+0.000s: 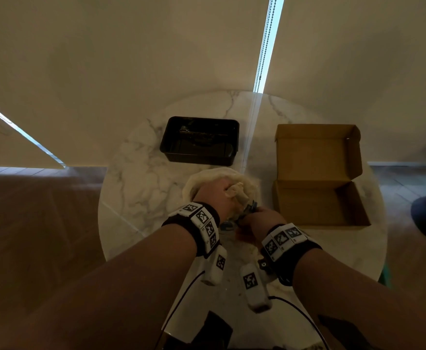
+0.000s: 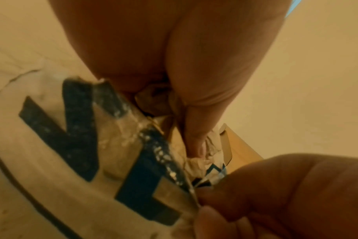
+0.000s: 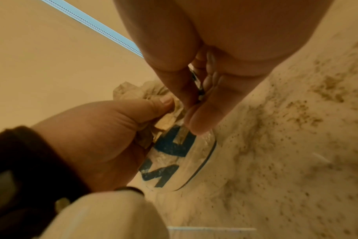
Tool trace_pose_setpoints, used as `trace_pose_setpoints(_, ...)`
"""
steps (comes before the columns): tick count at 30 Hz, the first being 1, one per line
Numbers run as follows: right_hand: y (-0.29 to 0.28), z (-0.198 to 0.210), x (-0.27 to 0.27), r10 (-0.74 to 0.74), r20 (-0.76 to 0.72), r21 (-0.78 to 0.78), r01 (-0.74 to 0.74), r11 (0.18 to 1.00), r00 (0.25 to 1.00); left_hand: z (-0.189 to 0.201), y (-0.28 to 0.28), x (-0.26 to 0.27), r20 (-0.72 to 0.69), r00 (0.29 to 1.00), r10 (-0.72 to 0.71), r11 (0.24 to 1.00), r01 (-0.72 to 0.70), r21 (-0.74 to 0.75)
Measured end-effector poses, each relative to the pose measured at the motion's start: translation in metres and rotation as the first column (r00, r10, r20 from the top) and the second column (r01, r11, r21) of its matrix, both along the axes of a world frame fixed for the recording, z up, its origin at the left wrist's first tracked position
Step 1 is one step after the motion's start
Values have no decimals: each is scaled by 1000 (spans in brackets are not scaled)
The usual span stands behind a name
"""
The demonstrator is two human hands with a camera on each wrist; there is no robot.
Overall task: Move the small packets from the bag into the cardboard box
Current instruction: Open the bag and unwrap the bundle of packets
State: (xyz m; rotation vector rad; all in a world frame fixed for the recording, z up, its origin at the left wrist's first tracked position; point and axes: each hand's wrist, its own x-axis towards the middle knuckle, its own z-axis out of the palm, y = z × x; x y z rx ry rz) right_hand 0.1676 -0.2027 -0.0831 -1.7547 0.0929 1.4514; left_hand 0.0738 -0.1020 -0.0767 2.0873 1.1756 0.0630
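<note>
**Soft bag, light packets**

Your left hand (image 1: 215, 195) bunches the crinkly bag (image 1: 206, 180) at its neck, mid-desk (image 1: 141, 188). Your right hand (image 1: 259, 221) pinches a small packet (image 2: 212, 175) at the bag's mouth. It looks thin and slippery, so hold its edge firmly. The cardboard box (image 1: 318, 198) waits open, just right.

Your head camera looks down and forward over the round marble table (image 1: 136, 188), with both forearms entering from 6 o'clock. Your left wrist camera sits very near the left hand (image 2: 174, 64), facing along its fingers. Your right wrist camera does likewise behind the right hand (image 3: 215, 48). All three views share the printed bag (image 3: 174, 153) at table centre.
</note>
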Motion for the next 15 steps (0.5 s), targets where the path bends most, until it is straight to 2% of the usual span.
trace_pose_setpoints(4,-1,-1,4,9,-1,-17,-9,1000,1000,4,-1,2,13,1000,6,1000,-6,-12)
trace_pose_setpoints(9,-3,-2,9,26,4,-29,-26,999,1000,21,7,-14,181,977,116,992,-105,-72)
trace_pose_setpoints(15,-1,1,7,28,18,-41,-27,999,999,46,14,-26,399,872,283,953,-208,-221)
